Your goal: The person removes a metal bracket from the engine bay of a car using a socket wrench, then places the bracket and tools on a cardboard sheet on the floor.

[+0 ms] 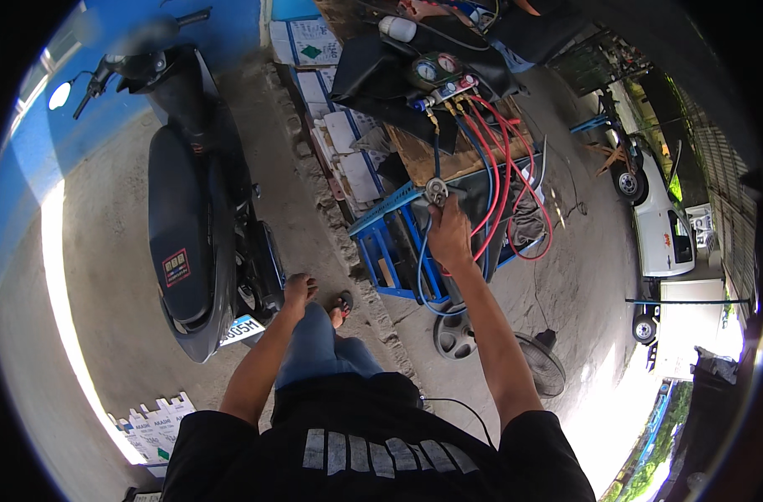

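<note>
My right hand (450,230) grips a silver metal tool (437,191) with a rounded head, over the blue metal trolley (380,251) at centre right. A blue hose runs beside it, and red hoses (499,192) loop down from a gauge manifold (444,84) with two dials, which rests near black material (365,75) on a wooden board (423,151). My left hand (299,291) hangs low beside the scooter, its fingers curled; whether anything is in them I cannot make out.
A dark scooter (189,184) stands at left. Stacked white cartons (314,42) line the broken concrete edge. A caged fan (536,364) and round wheel-like object (453,335) are low right. A white vehicle (666,226) stands at far right, more cartons (151,422) lie lower left.
</note>
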### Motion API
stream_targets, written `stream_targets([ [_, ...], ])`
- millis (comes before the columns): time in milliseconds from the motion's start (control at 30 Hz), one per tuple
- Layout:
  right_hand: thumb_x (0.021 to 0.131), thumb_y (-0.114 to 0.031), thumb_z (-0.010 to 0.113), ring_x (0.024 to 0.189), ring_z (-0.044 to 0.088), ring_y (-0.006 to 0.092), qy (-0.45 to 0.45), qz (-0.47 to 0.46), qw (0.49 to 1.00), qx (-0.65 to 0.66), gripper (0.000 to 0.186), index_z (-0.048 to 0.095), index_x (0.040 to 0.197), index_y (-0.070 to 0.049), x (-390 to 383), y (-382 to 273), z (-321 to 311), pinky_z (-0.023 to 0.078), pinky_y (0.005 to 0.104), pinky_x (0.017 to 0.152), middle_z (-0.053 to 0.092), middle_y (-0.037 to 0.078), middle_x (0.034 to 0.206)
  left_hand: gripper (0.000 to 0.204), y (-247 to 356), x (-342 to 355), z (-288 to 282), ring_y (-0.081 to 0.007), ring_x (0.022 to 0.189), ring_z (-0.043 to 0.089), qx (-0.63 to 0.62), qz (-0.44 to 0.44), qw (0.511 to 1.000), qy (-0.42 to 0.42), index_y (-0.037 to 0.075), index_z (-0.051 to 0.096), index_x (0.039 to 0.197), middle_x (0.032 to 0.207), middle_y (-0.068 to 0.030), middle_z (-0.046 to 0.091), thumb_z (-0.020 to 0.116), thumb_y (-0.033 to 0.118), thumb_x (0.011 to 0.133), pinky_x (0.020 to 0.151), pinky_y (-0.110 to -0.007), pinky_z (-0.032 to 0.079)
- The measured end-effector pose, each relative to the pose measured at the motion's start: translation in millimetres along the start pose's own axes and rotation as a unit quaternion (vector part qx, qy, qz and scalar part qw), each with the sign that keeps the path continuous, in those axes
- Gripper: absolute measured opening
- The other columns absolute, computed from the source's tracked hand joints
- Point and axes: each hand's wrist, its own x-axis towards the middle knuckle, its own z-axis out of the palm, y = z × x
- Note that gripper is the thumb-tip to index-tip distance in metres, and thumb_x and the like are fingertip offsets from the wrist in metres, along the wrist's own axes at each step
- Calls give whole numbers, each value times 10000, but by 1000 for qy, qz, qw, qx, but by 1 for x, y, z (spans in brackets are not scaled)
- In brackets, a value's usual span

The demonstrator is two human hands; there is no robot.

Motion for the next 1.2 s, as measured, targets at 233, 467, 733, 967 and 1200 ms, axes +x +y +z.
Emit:
stream_targets([
  [233, 945, -109, 612, 891, 656, 526, 34, 63, 987, -144, 280, 490, 1157, 28, 122, 33, 59, 484, 617, 771, 674, 319, 979, 198, -14, 215, 51, -204, 728, 684, -9, 73, 997, 20, 36, 663, 1006, 893, -104, 693, 572, 210, 1028, 660, -334, 551],
  [467, 865, -73, 664, 777, 651, 486, 117, 54, 983, -130, 265, 566, 1090, 26, 127, 57, 81, 465, 562, 676, 667, 255, 864, 376, 45, 357, 193, -393, 1091, 707, 347, 86, 933, 51, 13, 755, 1067, 1182, -250, 716, 619, 343, 946, 874, -486, 592],
  [733, 998, -308, 543, 826, 633, 359, 2, -38, 977, -208, 451, 533, 1209, 91, 115, 64, 58, 503, 433, 696, 614, 271, 1015, 844, 96, 406, 273, -496, 1241, 596, 276, 79, 949, 131, -10, 383, 1505, 1344, -335, 575, 783, 355, 857, 1031, -504, 530],
  [967, 966, -539, 623, 858, 647, 346, -3, 36, 988, -147, 630, 613, 1145, 65, 103, 74, 46, 488, 471, 781, 647, 184, 1008, 698, 115, 420, 279, -420, 1147, 680, 308, -7, 951, 17, 34, 642, 1307, 1231, -265, 682, 709, 589, 890, 970, -501, 565],
  [1200, 892, -391, 535, 925, 628, 338, -30, 115, 976, -181, 538, 575, 1119, 94, 102, 69, 43, 474, 458, 797, 608, 241, 1051, 599, 131, 425, 277, -422, 1011, 729, 417, 122, 899, -57, 6, 758, 1042, 1044, -258, 746, 522, 556, 1027, 889, -513, 582],
])
